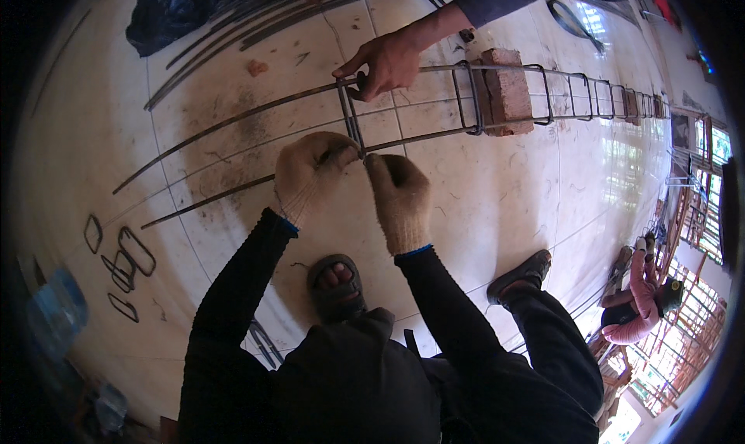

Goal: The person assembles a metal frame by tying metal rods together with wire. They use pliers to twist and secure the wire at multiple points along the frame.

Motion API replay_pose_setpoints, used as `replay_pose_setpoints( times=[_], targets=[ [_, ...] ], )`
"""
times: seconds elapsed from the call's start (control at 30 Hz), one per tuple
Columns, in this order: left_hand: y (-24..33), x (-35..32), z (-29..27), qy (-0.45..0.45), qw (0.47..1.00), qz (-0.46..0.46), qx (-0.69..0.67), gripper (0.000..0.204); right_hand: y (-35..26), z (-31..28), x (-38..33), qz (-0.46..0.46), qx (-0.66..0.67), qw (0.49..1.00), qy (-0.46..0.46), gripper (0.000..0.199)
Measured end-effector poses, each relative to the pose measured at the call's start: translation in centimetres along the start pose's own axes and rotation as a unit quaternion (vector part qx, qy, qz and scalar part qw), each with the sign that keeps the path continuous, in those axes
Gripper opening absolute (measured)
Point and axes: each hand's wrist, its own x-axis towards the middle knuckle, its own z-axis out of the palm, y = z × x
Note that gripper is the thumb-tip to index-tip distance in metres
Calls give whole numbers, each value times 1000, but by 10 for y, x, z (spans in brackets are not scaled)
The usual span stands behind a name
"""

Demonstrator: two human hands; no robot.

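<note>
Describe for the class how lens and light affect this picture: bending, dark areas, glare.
Head view: the rebar cage looks curved, corners black. Head view: pale glare streaks the tiled floor at right. Head view: the dark trousers show little detail.

Long dark metal frame (419, 138), lying crosswise beyond the right hand (402, 200), rod ends (202, 203) left of the left hand (310, 171), rectangular hoop (348, 112) just beyond both hands

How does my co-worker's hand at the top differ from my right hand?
The co-worker's hand is bare; your right hand wears a pale glove. The co-worker's hand is at the far end of the metal loop, your right hand at its near end. Both work at that same loop.
</note>
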Motion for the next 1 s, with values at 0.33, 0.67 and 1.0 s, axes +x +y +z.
replay_pose_setpoints(
  times=[0.33, 0.67, 1.0],
  targets=[
    [2, 10, -5, -42, 996, -56, -59, 18, 96, 22, 36, 9, 331, 904, -269, 25],
    [-1, 3, -5, -44, 991, -73, -100, 18, 2, -24, 13, 15, 133, 989, -65, 37],
    [4, 3, -8, -43, 997, -36, -48, 19, 0, -35, 24, 204, 288, 913, -207, 30]
  ],
)
